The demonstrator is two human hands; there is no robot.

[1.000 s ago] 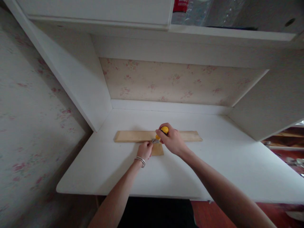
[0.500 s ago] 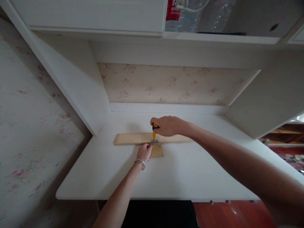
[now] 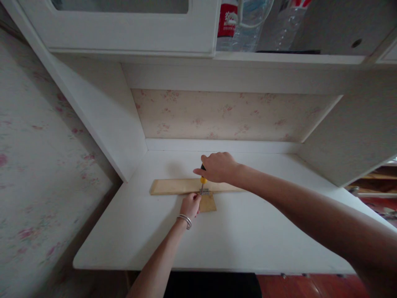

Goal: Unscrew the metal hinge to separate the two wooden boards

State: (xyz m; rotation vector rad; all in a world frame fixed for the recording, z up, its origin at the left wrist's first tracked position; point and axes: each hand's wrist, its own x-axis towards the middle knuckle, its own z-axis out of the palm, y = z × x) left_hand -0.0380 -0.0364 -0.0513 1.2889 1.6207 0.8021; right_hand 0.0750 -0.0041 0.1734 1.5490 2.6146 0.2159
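Note:
My right hand [image 3: 219,167] is closed around the black and yellow handle of a screwdriver [image 3: 203,180], which stands nearly upright. Its shaft reaches down to a small metal hinge [image 3: 204,191]. The hinge sits where a long, pale wooden board [image 3: 173,186] meets a smaller wooden piece [image 3: 208,203] on the near side. Beside the screwdriver tip, my left hand [image 3: 190,205] is closed, its thumb and fingers pressed together at the hinge's left edge. What those fingertips pinch is hidden. A bit of red shows under that hand.
The work lies on a white desk [image 3: 248,244] with a rounded front left corner. White side panels [image 3: 102,116] and an overhead cabinet [image 3: 130,35] enclose it. Plastic bottles [image 3: 228,25] stand in the open shelf above. Floral wallpaper [image 3: 214,116] covers the back.
My right hand has turned on the screwdriver handle, and its thumb now points out to the left. My left hand keeps its place at the hinge. The view has tilted slightly upward.

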